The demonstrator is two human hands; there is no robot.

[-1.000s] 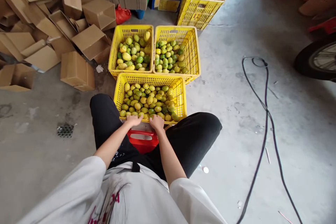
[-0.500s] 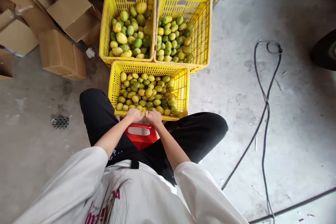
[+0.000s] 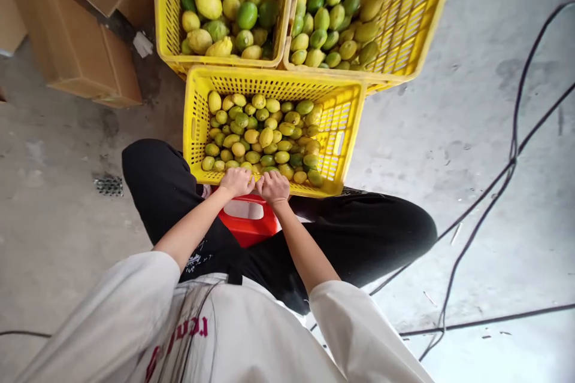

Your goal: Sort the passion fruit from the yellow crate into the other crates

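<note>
A yellow plastic crate (image 3: 278,76) stands on the floor between my knees, partly filled with green and yellow lemons (image 3: 265,137). My left hand (image 3: 238,181) is closed at the middle of its near rim. Right beside it, my right hand (image 3: 273,186) is closed on the same rim, the two hands almost touching. The fingertips are hidden from above. Below my hands, between my legs, shows a red plastic seat (image 3: 251,228) with an oblong slot.
Beyond the near crate, two more yellow crates, one at the left (image 3: 167,18) and one at the right (image 3: 417,30), hold larger-looking lemons. Cardboard boxes (image 3: 67,42) lie at the upper left. Black cables (image 3: 512,161) cross the floor at the right. A small floor grate (image 3: 108,186) is left of my knee.
The camera view has come lower and closer, so the crates look larger and the back ones are cut off at the top. Both hands stay on the near crate's rim.
</note>
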